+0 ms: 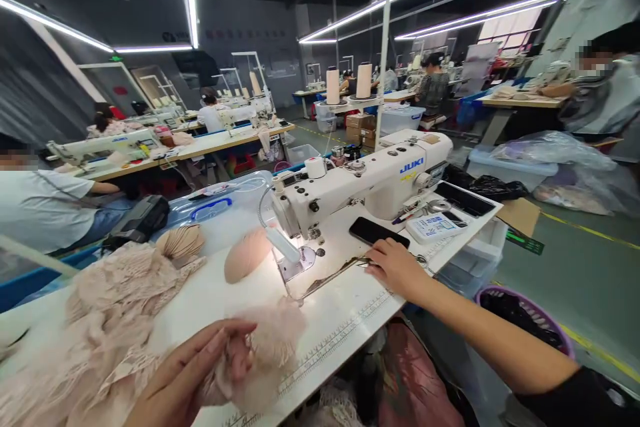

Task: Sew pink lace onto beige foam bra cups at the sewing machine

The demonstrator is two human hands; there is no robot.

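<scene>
My left hand (200,367) is closed around a crumpled piece of pale pink lace fabric (275,340), held above the front edge of the sewing table; the cloth is slightly blurred. My right hand (395,267) rests on the table beside a black phone (377,232), its fingers bent together over a small dark, thin item that I cannot make out. Between and beyond the hands stands a white sewing machine (360,173), its lamp lighting the needle plate (303,263). A beige moulded cup (247,255) lies left of the needle area.
A heap of beige lace (115,307) covers the table's left side. Behind it sits a clear plastic bin (220,207). A white box (433,227) and a black tray (465,199) lie at right. A purple basket (525,313) stands below. Several people work at other machines.
</scene>
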